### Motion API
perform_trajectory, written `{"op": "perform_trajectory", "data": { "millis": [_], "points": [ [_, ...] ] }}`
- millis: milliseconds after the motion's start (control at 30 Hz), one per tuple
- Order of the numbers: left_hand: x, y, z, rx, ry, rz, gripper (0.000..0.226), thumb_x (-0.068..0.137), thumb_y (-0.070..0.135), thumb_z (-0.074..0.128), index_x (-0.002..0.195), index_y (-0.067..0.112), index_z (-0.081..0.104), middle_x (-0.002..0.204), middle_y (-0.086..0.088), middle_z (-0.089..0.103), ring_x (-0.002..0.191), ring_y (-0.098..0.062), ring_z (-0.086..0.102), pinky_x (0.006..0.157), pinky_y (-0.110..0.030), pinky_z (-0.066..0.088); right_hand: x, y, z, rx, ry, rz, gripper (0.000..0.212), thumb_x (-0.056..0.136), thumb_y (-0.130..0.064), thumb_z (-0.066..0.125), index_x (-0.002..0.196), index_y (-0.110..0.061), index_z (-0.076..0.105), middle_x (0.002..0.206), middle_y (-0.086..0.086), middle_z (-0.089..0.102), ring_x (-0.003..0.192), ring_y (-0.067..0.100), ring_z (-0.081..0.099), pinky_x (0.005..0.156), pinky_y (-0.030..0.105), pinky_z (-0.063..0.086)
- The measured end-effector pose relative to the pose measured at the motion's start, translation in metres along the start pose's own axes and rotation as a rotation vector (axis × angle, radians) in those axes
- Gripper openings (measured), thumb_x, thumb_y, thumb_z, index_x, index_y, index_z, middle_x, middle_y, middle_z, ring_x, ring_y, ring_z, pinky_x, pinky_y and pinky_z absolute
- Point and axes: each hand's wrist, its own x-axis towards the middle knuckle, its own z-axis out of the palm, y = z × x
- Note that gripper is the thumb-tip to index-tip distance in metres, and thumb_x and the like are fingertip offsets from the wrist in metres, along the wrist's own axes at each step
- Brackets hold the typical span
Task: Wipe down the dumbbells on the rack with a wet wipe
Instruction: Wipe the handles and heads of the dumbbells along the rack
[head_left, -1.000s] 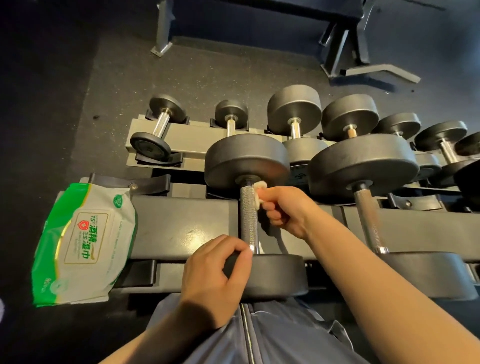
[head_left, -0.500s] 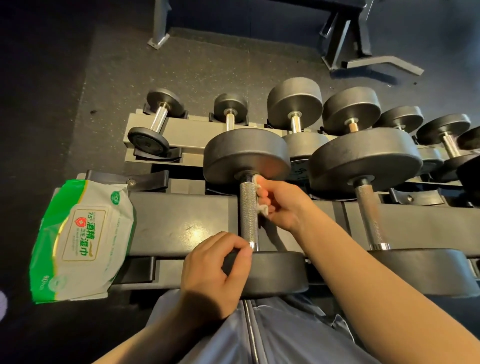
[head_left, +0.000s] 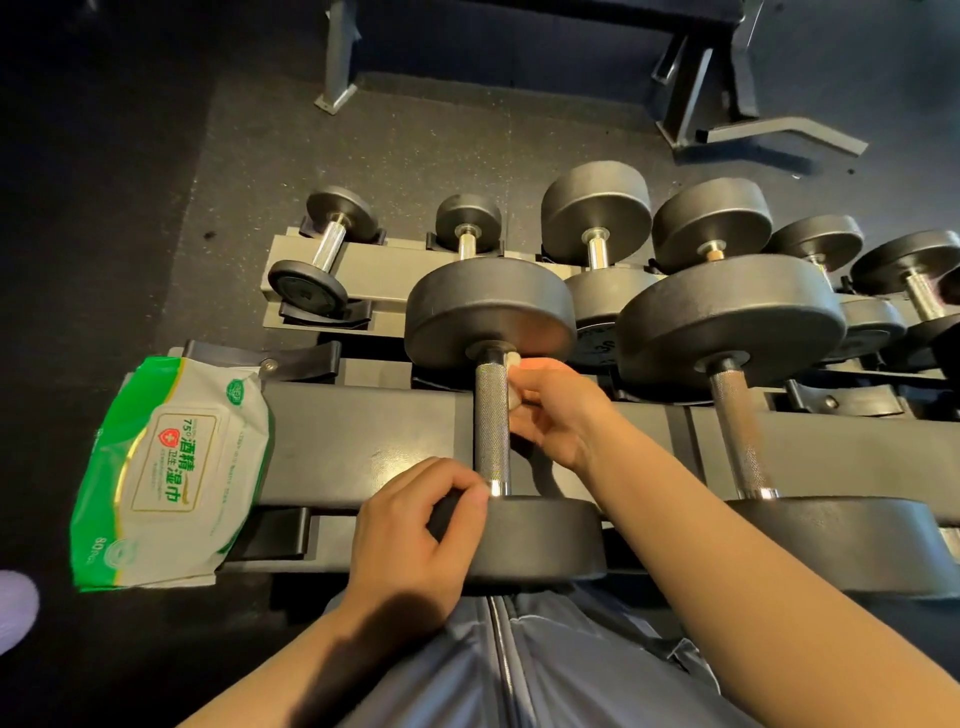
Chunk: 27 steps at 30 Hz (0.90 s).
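Observation:
A black dumbbell (head_left: 488, 312) with a knurled steel handle lies across the upper tier of the dark rack (head_left: 363, 436), straight in front of me. My right hand (head_left: 556, 410) pinches a small folded white wet wipe (head_left: 513, 379) against the right side of the handle, near its far head. My left hand (head_left: 415, 535) grips the rim of the near head, fingers curled over its top edge. A green-and-white pack of wet wipes (head_left: 171, 478) rests on the rack's left end.
A second large dumbbell (head_left: 732, 322) lies to the right on the same tier. Several smaller dumbbells sit on the lower tier (head_left: 384, 270) behind. Bench frame legs (head_left: 727, 124) stand on the dark rubber floor beyond.
My right hand with the wipe stays at the far end of the handle, shifted only slightly along it. My left hand keeps its grip on the near head.

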Motion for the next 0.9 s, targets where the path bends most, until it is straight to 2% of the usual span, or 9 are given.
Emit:
{"op": "perform_trajectory", "data": {
  "millis": [67,233,300,400,467,633,733,800,900],
  "points": [
    [0.0,0.001,0.0,-0.008,0.002,0.002,0.021,0.088,0.04,0.045,0.077,0.028,0.059,0.082,0.014,0.061,0.079,-0.008,0.058,0.065,-0.021,0.045,0.0,0.005,0.0,-0.031,0.023,-0.06,0.015,0.092,-0.002,0.051,0.102,-0.006,0.061,0.061,0.0,0.063,0.05,0.007,0.062,0.055,0.024,0.053],
    [0.0,0.001,0.0,-0.018,0.011,0.008,0.02,0.088,0.039,0.046,0.076,0.029,0.059,0.081,0.014,0.061,0.078,-0.009,0.059,0.064,-0.018,0.043,-0.016,0.011,-0.019,-0.178,0.037,-0.058,0.022,0.084,0.013,0.055,0.075,-0.007,0.059,0.075,0.01,0.064,0.062,0.015,0.066,0.059,0.027,0.058],
    [0.0,0.0,0.001,-0.015,0.018,0.013,0.021,0.088,0.038,0.046,0.076,0.027,0.06,0.08,0.013,0.061,0.077,-0.009,0.058,0.064,-0.019,0.043,-0.026,0.017,-0.028,-0.341,-0.022,0.001,0.023,0.08,0.012,0.061,0.072,-0.009,0.06,0.073,0.01,0.063,0.064,0.018,0.065,0.067,0.034,0.059],
    [0.0,-0.001,0.002,-0.016,0.016,0.018,0.021,0.087,0.038,0.046,0.076,0.027,0.06,0.08,0.013,0.061,0.077,-0.008,0.058,0.064,-0.02,0.043,-0.036,0.024,-0.033,-0.634,-0.062,0.039,0.022,0.076,0.01,0.066,0.074,-0.011,0.061,0.076,0.011,0.064,0.065,0.019,0.059,0.064,0.029,0.053],
    [0.001,-0.002,0.002,-0.016,0.016,0.014,0.021,0.087,0.039,0.045,0.076,0.028,0.06,0.08,0.013,0.061,0.077,-0.008,0.058,0.065,-0.02,0.044,-0.034,0.022,-0.027,-0.659,-0.054,0.057,0.025,0.076,0.013,0.063,0.074,-0.012,0.059,0.078,0.013,0.063,0.065,0.02,0.059,0.063,0.031,0.052],
    [0.0,-0.001,0.003,-0.032,0.02,0.0,0.023,0.087,0.039,0.046,0.077,0.026,0.061,0.078,0.012,0.061,0.077,-0.012,0.059,0.065,-0.028,0.046,-0.007,0.011,-0.014,-0.102,-0.043,0.18,0.028,0.088,0.017,0.043,0.088,-0.004,0.062,0.069,0.012,0.068,0.054,0.018,0.068,0.045,0.025,0.054],
    [0.0,0.001,0.003,-0.04,0.035,-0.002,0.021,0.088,0.038,0.046,0.076,0.026,0.06,0.078,0.011,0.061,0.076,-0.013,0.059,0.065,-0.029,0.046,0.01,0.002,0.001,0.272,-0.102,0.212,0.025,0.094,0.013,0.036,0.097,0.007,0.06,0.07,0.02,0.069,0.057,0.026,0.07,0.051,0.031,0.058],
    [-0.001,0.001,0.002,-0.042,0.045,-0.007,0.021,0.088,0.038,0.046,0.076,0.026,0.06,0.078,0.011,0.06,0.076,-0.013,0.058,0.064,-0.029,0.045,0.019,0.002,0.009,0.355,-0.104,0.199,0.02,0.095,0.008,0.041,0.101,0.009,0.06,0.073,0.02,0.07,0.061,0.026,0.071,0.056,0.032,0.059],
    [-0.001,0.003,0.002,-0.049,0.073,0.0,0.022,0.088,0.036,0.047,0.075,0.024,0.06,0.076,0.011,0.06,0.074,-0.013,0.058,0.063,-0.028,0.045,0.019,0.005,0.004,0.328,-0.133,0.187,0.019,0.095,0.007,0.044,0.099,0.008,0.062,0.08,0.02,0.071,0.067,0.026,0.072,0.065,0.034,0.06]
  ]
}}
